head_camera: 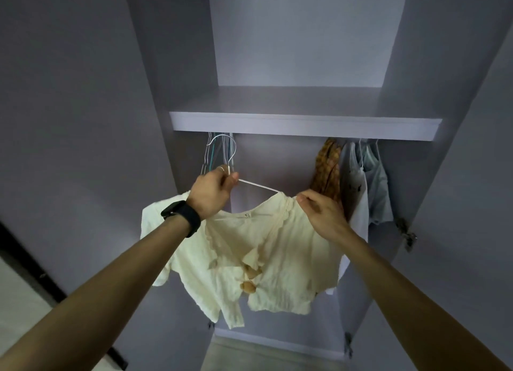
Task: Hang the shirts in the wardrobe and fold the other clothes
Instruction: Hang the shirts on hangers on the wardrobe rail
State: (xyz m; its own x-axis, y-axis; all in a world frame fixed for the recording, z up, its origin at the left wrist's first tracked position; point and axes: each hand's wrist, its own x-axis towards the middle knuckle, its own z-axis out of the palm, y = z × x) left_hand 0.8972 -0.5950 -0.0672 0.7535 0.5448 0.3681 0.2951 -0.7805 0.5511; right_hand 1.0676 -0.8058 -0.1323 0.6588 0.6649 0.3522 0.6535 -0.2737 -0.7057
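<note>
— Inside the wardrobe (pixel 277 162), what is there, biggest first?

— The shelf (pixel 305 125) spans it from nine to three o'clock. The rail should sit just under its front edge, but the edge hides it. Below, at centre, the cream shirt (pixel 277 245) hangs in the air with its buttons facing us, draped on a thin white hanger (pixel 258 186).

— What does the wardrobe hold already?

— At two o'clock from the shirt there is a bunch of hung clothes (pixel 358 181), one mustard patterned piece and some pale ones. At eleven o'clock is a cluster of empty hangers (pixel 212 151). Between the two groups the space under the shelf is open.

— And the hands?

— The left hand (pixel 213 193) has its grip closed on the hanger's neck, at the foot of the hook. A black watch (pixel 181 218) sits on that wrist. The right hand (pixel 322 215) has its grip pinched on the shirt's shoulder, at the hanger's far end.

— So what does the coming move turn on?

— The hook rises to twelve o'clock from the left grip. Its top is just beneath the shelf edge, in front of the empty hangers. The hanger's long axis runs nine to three, dipping a little toward three. I judge that the left hand, being nearer the rail, must lift the hook over it while the right steadies the shoulder.
</note>
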